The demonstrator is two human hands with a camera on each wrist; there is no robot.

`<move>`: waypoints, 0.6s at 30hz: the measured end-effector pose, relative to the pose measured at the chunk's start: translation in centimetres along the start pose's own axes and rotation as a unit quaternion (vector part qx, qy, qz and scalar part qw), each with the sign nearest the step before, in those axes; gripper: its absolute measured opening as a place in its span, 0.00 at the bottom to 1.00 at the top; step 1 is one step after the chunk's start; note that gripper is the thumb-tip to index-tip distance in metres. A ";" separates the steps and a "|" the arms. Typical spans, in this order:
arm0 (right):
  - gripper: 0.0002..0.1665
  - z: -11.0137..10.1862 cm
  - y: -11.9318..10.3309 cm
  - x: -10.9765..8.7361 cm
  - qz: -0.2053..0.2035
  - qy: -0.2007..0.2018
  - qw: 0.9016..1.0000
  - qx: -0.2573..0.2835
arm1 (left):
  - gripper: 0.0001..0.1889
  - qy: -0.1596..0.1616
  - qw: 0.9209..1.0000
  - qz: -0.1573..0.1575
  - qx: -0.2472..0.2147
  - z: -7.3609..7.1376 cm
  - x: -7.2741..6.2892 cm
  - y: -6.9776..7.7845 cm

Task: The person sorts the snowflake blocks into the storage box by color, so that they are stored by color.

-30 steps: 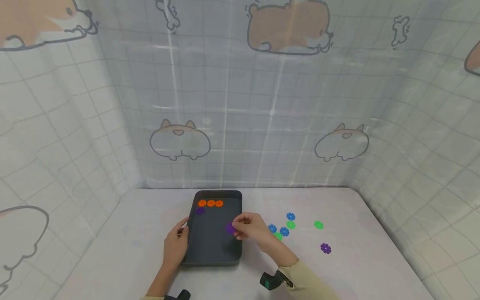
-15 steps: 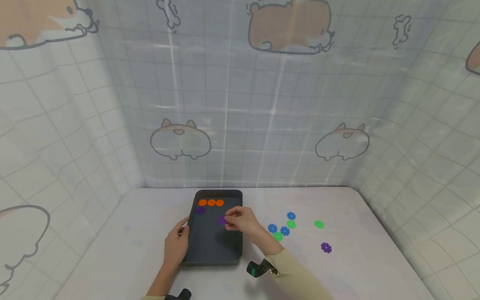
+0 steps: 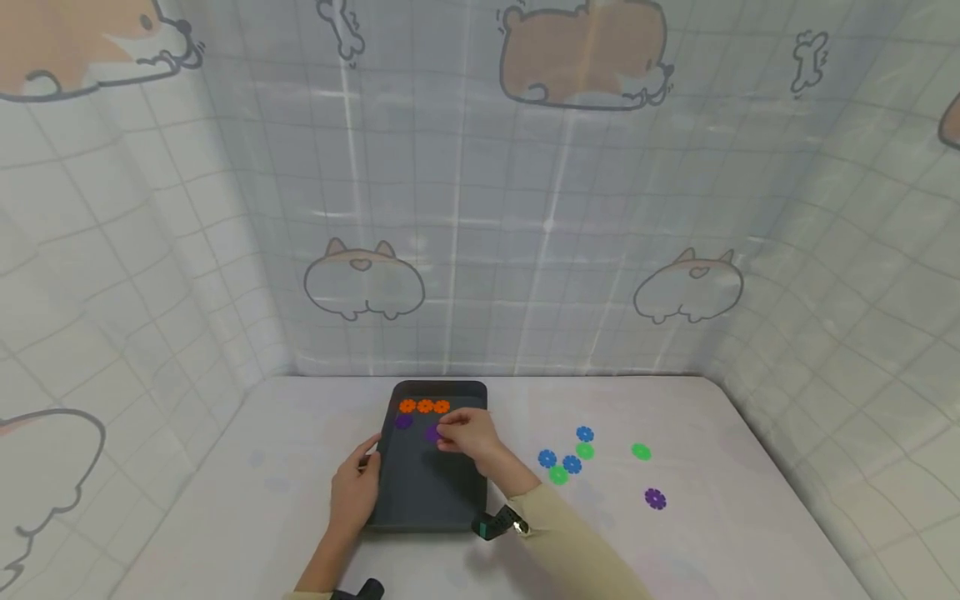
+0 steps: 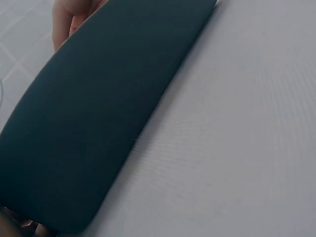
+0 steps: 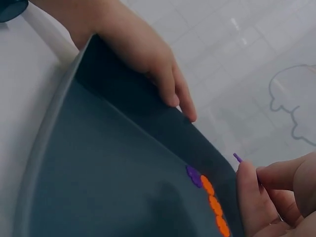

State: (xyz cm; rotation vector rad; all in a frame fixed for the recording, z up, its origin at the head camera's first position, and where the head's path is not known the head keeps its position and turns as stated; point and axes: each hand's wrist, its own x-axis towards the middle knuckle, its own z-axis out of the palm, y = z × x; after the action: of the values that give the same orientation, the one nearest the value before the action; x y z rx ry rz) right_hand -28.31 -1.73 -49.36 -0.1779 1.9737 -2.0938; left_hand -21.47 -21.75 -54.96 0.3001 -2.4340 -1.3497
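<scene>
A dark tray (image 3: 427, 492) lies on the table. My left hand (image 3: 355, 492) holds its left side, the thumb and fingers at the rim. Over the tray, my right hand (image 3: 468, 437) pinches a purple flower-shaped disc (image 3: 432, 432) between thumb and fingertips; in the right wrist view this purple disc (image 5: 237, 157) shows edge-on, clear of the tray floor. Three orange flower-shaped discs (image 3: 425, 406) lie in a row along the tray's far end. Just below the leftmost orange one lies another purple disc (image 3: 404, 421). The left wrist view mostly shows the tray's outer wall (image 4: 98, 108).
Right of the tray, several blue discs (image 3: 572, 464) and green discs (image 3: 558, 474) lie loosely grouped on the white table (image 3: 735, 533). A separate green disc (image 3: 641, 451) and a purple disc (image 3: 656, 498) lie farther right. A patterned curtain (image 3: 480, 208) stands behind and along the sides.
My right hand has moved left and toward the tray's far end, carrying the purple disc near the other purple one. The left hand has stayed on the tray's side.
</scene>
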 end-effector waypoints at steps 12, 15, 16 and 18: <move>0.11 1.2 0.9 2.1 0.012 0.027 0.999 -0.020 | 0.19 0.014 1.000 0.009 0.014 0.0 -0.1 0.2; 0.09 1.5 1.3 2.6 0.015 0.038 0.999 -0.030 | 0.19 0.014 1.000 0.012 0.021 0.0 -0.2 0.3; 0.08 1.6 1.4 2.8 0.019 0.041 0.998 -0.031 | 0.19 0.013 1.000 0.013 0.022 0.0 -0.2 0.3; 0.08 1.7 1.6 3.1 0.020 0.047 0.998 -0.035 | 0.19 0.009 1.000 0.011 0.024 0.0 -0.2 0.4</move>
State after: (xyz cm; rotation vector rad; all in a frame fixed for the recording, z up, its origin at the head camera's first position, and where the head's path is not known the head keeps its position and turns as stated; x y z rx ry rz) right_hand -30.66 -4.32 -51.07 -0.0536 2.0878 -2.0455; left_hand -21.26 -21.45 -54.73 0.2963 -2.4504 -1.2746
